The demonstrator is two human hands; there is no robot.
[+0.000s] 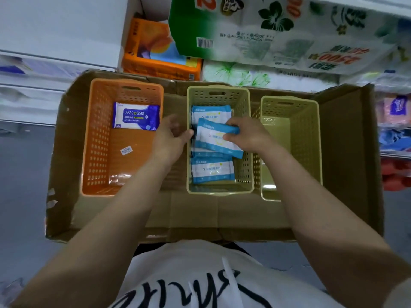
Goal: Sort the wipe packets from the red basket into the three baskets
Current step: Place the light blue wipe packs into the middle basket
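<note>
My right hand [246, 135] pinched a packet [216, 138]; my left hand [171, 138], loosely curled, steadied its edge. Tilted, it risked sliding off the stack [212, 172].

We cannot see the near left corner of the rightmost pale olive perforated plastic basket [295, 121]; the right forearm covers it. The tilted light-blue-and-white wipe packet [213, 138] hides most of the packets beneath it, and the right hand [246, 134] covers its right end. The left hand [169, 138] is motion-blurred, so its fingers [186, 135] are unclear. The green-and-white printed tissue pack [278, 27] above is cut by the top edge.
</note>
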